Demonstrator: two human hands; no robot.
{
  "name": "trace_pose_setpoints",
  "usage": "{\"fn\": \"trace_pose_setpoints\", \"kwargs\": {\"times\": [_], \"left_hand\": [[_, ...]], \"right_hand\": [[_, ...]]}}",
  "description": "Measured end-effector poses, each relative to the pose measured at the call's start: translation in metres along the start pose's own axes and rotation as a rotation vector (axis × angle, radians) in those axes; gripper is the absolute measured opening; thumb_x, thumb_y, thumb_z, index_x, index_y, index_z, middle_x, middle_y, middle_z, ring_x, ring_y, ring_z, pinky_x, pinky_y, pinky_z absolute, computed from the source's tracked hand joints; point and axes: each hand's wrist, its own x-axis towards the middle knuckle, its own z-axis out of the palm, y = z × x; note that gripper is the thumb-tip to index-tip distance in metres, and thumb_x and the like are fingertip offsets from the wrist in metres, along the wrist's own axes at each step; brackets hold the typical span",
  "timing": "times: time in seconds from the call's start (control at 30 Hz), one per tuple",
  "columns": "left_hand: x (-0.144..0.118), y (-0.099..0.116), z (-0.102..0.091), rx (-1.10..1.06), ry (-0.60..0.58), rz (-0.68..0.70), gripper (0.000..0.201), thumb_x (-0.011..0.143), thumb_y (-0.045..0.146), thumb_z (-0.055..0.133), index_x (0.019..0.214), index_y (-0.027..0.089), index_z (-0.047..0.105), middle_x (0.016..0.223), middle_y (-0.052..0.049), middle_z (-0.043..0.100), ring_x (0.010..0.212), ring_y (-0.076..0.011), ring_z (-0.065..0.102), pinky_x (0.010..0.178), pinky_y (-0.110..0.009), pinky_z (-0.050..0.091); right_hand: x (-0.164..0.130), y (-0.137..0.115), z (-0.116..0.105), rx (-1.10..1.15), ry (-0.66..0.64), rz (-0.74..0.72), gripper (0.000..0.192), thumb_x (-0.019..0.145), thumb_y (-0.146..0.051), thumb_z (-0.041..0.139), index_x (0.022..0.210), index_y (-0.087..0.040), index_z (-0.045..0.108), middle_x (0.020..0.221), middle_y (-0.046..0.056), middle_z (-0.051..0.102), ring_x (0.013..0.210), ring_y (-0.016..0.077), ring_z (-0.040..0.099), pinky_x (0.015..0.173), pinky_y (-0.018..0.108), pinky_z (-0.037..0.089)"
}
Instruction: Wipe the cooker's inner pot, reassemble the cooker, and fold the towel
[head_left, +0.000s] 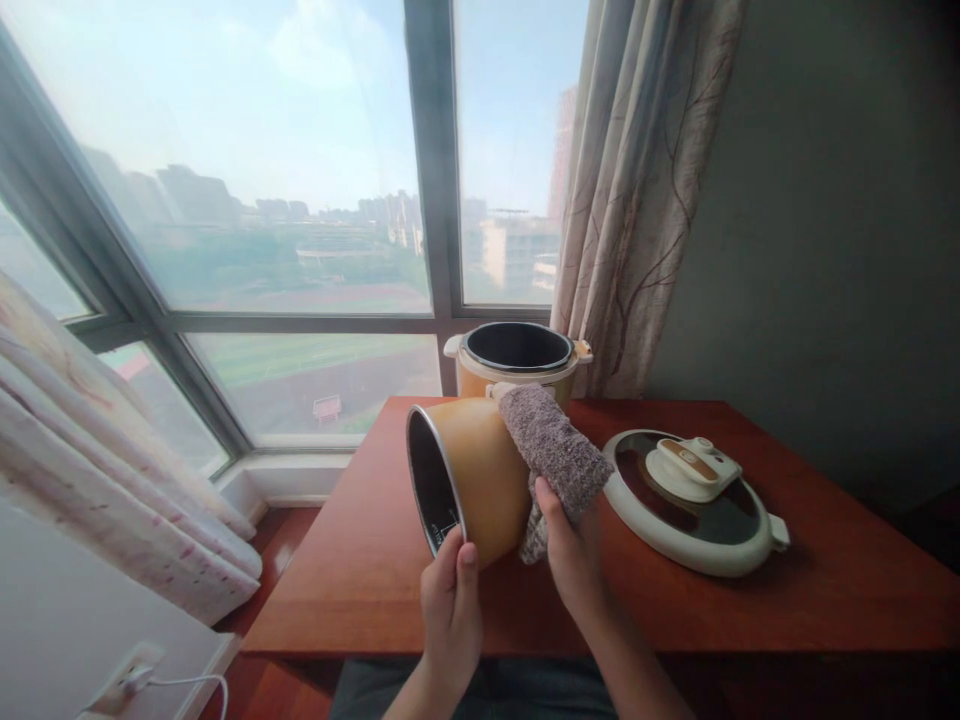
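My left hand (pixel 451 597) grips the rim of a golden inner pot (pixel 487 470), fingers closed over its edge. The pot is tipped on its side above the table, its dark mouth facing left. In my right hand (pixel 566 545) is a fuzzy grey-brown cloth (pixel 555 445), lying against the pot's base on the right. Behind the pot stands the pressure cooker body (pixel 517 375), uncovered, with a black interior and pale side handles. Its round lid (pixel 694 500) rests on the table to the right, handle side up.
A reddish-brown wooden table (pixel 337 560) carries these things. Large windows (pixel 300 150) rise behind it, with a curtain (pixel 645 200) on the right and another curtain (pixel 112 450) on the left. A plug with a white cord (pixel 187 682) sits in the wall at lower left.
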Motion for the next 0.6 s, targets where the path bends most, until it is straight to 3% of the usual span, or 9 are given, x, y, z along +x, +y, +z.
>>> {"fn": "trace_pose_setpoints", "kwargs": {"times": [0.27,0.37,0.5,0.6], "left_hand": [[0.003,-0.002,0.007,-0.047,-0.040,-0.015,0.050,0.095,0.060,0.050,0.094,0.016,0.073,0.079,-0.006,0.072,0.071,-0.0203,0.066,0.067,-0.027,0.055],[0.003,0.000,0.013,-0.065,-0.066,-0.014,0.053,0.096,0.061,0.046,0.106,0.016,0.073,0.091,-0.010,0.075,0.085,-0.0245,0.069,0.081,-0.033,0.058],[0.002,0.005,0.017,-0.074,-0.047,-0.025,0.056,0.096,0.064,0.044,0.105,0.018,0.074,0.096,-0.011,0.075,0.095,-0.0265,0.069,0.092,-0.039,0.056],[0.003,0.003,0.019,-0.097,-0.067,-0.044,0.056,0.095,0.065,0.044,0.095,0.017,0.074,0.089,-0.010,0.073,0.090,-0.0257,0.068,0.088,-0.037,0.056]], "right_hand": [[0.002,0.017,0.002,-0.196,-0.018,-0.157,0.033,0.087,-0.048,0.064,0.097,-0.020,0.076,0.102,0.012,0.076,0.102,0.0318,0.070,0.094,0.045,0.054],[0.003,0.024,0.004,-0.298,-0.005,-0.269,0.038,0.089,-0.045,0.062,0.114,-0.019,0.072,0.116,0.015,0.072,0.118,0.0338,0.063,0.107,0.053,0.046],[-0.004,0.032,0.005,-0.452,-0.043,-0.430,0.057,0.094,-0.036,0.055,0.147,-0.018,0.046,0.149,0.017,0.051,0.145,0.0348,0.038,0.119,0.063,0.028],[-0.018,0.041,0.003,-0.523,-0.103,-0.503,0.071,0.094,-0.032,0.054,0.158,-0.018,0.027,0.160,0.017,0.036,0.151,0.0361,0.026,0.119,0.066,0.025]]}}
